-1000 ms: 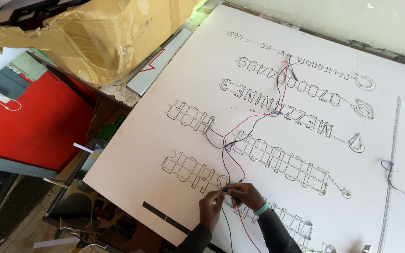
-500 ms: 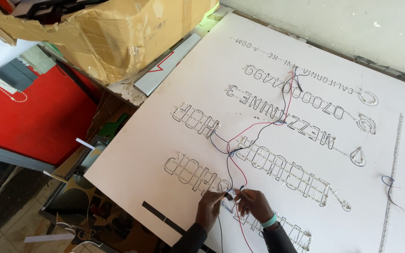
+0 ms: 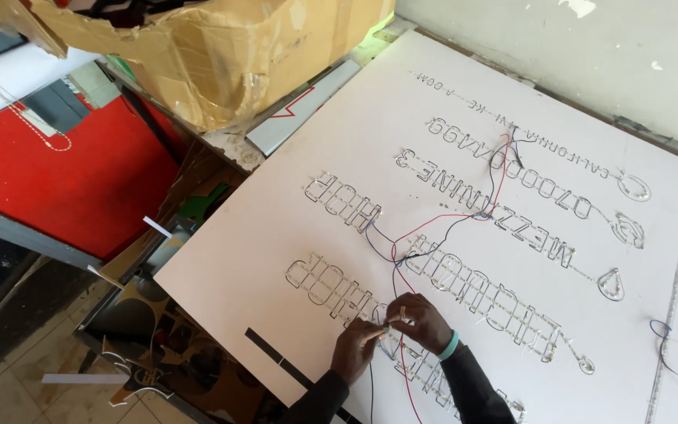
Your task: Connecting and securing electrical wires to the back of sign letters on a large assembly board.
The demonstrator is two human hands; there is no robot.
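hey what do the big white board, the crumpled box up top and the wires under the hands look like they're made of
White board: likely foam or plastic sheet, matte, smooth, thin-edged. Box: brown corrugated cardboard, creased, with glossy tape. Wires: thin, red and dark, probably plastic-insulated, pinched between left hand and right hand.

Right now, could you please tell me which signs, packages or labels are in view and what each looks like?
Large white square sign board, centre, outlined letters strung with small lights, red and dark wires; both hands work on it.
Torn brown cardboard box, top left, taped.
Red flat panel, far left.
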